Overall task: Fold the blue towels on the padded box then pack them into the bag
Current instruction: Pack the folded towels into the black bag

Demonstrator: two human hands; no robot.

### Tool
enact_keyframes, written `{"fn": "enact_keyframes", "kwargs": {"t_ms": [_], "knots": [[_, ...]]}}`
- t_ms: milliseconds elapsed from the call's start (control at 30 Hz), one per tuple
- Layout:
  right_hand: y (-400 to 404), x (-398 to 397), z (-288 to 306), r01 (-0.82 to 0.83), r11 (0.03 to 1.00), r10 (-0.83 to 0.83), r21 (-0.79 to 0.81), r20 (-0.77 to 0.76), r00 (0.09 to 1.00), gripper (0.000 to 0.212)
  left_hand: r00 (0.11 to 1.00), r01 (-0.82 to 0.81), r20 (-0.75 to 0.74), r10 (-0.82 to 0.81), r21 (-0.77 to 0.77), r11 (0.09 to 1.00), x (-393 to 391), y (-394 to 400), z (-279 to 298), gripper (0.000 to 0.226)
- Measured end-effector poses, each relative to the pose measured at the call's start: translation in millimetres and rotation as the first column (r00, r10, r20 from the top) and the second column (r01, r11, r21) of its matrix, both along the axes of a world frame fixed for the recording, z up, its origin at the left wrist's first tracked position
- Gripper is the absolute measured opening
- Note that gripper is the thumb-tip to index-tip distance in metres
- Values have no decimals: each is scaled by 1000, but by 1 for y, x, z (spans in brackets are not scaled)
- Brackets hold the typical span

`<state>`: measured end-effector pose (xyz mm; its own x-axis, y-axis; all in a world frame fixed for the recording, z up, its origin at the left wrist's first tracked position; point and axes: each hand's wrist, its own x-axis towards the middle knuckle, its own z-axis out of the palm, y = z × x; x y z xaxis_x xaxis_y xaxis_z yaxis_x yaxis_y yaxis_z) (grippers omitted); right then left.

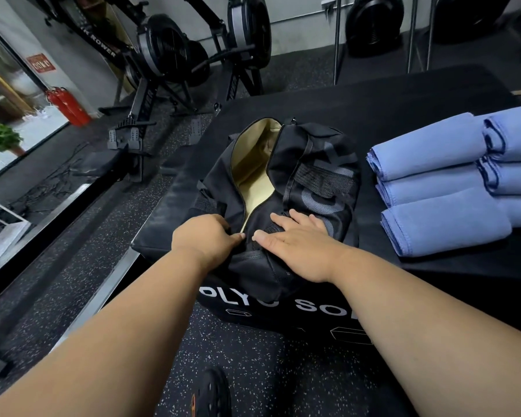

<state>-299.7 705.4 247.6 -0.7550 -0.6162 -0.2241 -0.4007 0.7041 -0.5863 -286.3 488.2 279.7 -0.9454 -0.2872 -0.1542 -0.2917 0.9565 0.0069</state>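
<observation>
Blue folded towels sit stacked by the black padded surface's right edge. Near its front edge, left hand pinches the black duffel bag (half unzipped); right hand presses flat.

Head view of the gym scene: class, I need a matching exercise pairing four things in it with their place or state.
Column one:
1. black duffel bag
2. folded blue towels
3. left hand
4. right hand

Column two:
A. lies flat on the bag's near end
B. stacked on the padded box, right of the bag
C. partly unzipped, tan lining showing
D. fingers curled at the near end of the zip opening

Pairs: 1-C, 2-B, 3-D, 4-A
</observation>
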Motion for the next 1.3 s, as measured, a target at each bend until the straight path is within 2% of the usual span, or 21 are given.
{"fn": "enact_keyframes", "kwargs": {"t_ms": [233,533,767,867,967,1067,1167,1233,1300], "knots": [[-2,-2,-1,6,1000,-6,-3,-1,1000,104,997,-10,-82,13,35,999,-2,-2,-3,41],[-4,-1,-2,9,1000,-9,-3,19,1000,85,983,-90,-141,113,160,983,7,-3,-11,32],[-4,-1,-4,19,1000,-19,0,3,1000,85,976,-91,-181,119,155,984,7,-2,-17,26],[-4,-1,-4,23,1000,-23,-5,-7,1000,88,968,-114,-196,158,215,970,7,-2,-17,25],[-4,-1,-5,31,999,-31,-20,-5,1000,91,912,-132,-321,255,361,923,11,-6,-15,26],[-3,-3,-7,39,999,-39,-32,4,999,98,790,-120,-489,370,468,875,22,-6,-3,26],[-2,-4,-9,35,999,-35,-41,8,999,101,676,-100,-573,462,550,829,34,-2,13,18],[-2,-3,-9,26,999,-25,-37,9,1000,98,661,-76,-595,457,553,830,40,-1,21,12],[0,-2,-7,16,1000,-16,-27,11,1000,93,712,-64,-585,389,497,865,43,2,26,9]]}}
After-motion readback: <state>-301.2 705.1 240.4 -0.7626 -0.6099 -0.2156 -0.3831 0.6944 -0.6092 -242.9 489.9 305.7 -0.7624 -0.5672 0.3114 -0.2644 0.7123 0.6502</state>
